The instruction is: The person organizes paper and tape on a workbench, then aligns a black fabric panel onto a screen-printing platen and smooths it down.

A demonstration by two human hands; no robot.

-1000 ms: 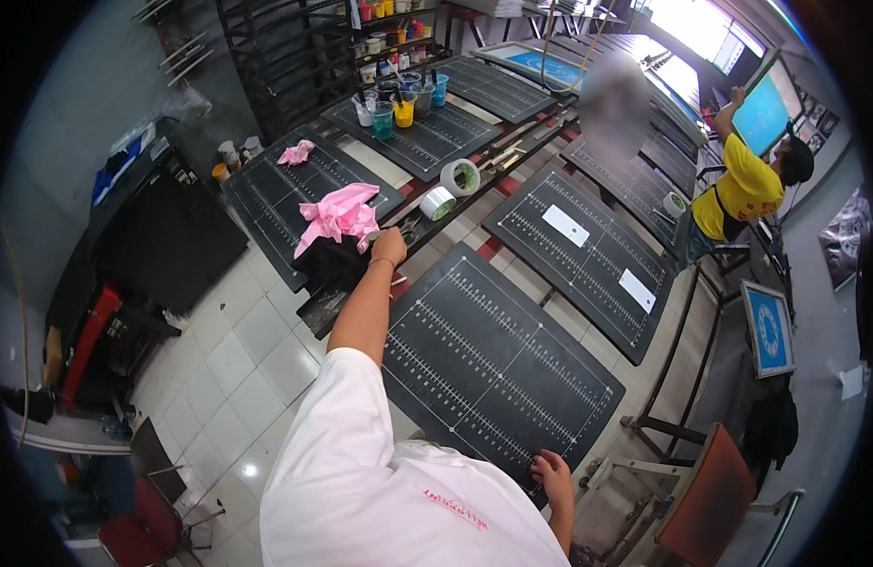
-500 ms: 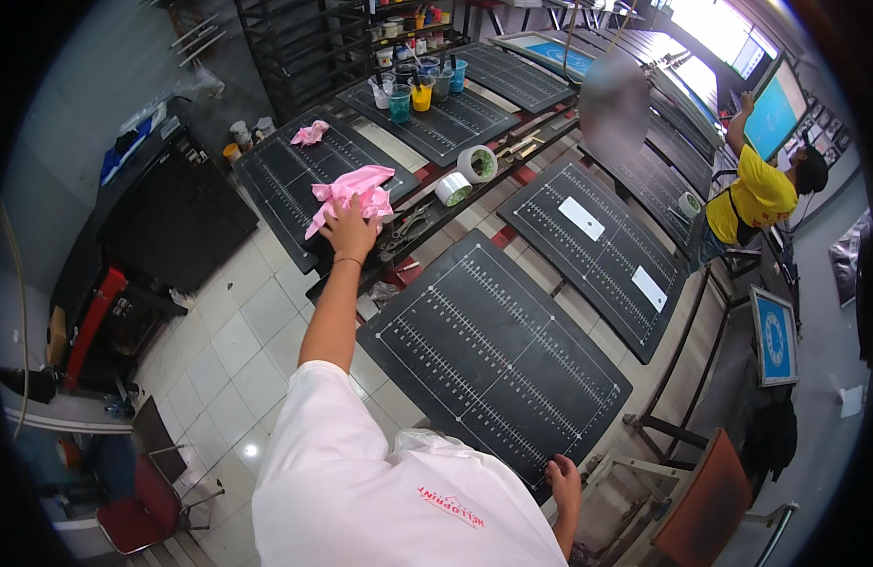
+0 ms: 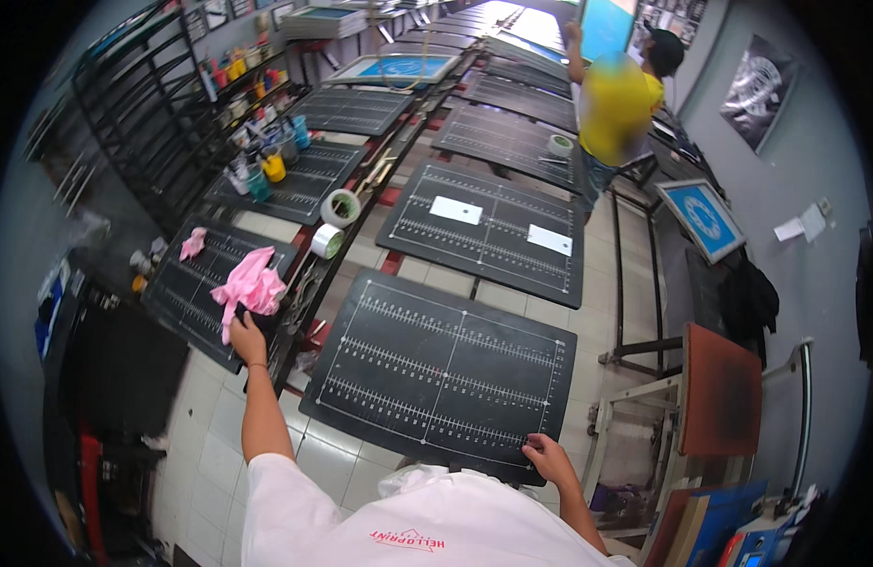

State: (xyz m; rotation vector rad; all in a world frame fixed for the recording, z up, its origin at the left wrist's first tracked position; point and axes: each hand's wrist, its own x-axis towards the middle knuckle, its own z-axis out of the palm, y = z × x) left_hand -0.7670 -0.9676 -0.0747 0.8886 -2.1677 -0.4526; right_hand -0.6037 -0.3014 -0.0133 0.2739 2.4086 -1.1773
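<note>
A crumpled pink cloth [image 3: 254, 283] lies at the near edge of the left black printing board [image 3: 176, 298]. My left hand [image 3: 247, 340] reaches out to it, fingers closed on its near hanging end. Something dark shows between hand and cloth; I cannot make out what. My right hand [image 3: 548, 458] is at the near right corner of the large black board [image 3: 398, 397] in front of me, thumb and forefinger apart at its edge, holding nothing. White ruler marks cross both boards.
A smaller pink cloth [image 3: 193, 243] lies farther back. Tape rolls [image 3: 328, 241] and tools line the rail between boards. Cups of ink [image 3: 274, 168] stand on another board. White cards [image 3: 456, 210] lie on the board ahead. A person in yellow [image 3: 618, 113] lifts a blue screen frame [image 3: 606, 28].
My view has swung to the right and up. My left hand has gone from lying spread on the pink cloth to gripping its near end. My right hand stays at the board's corner.
</note>
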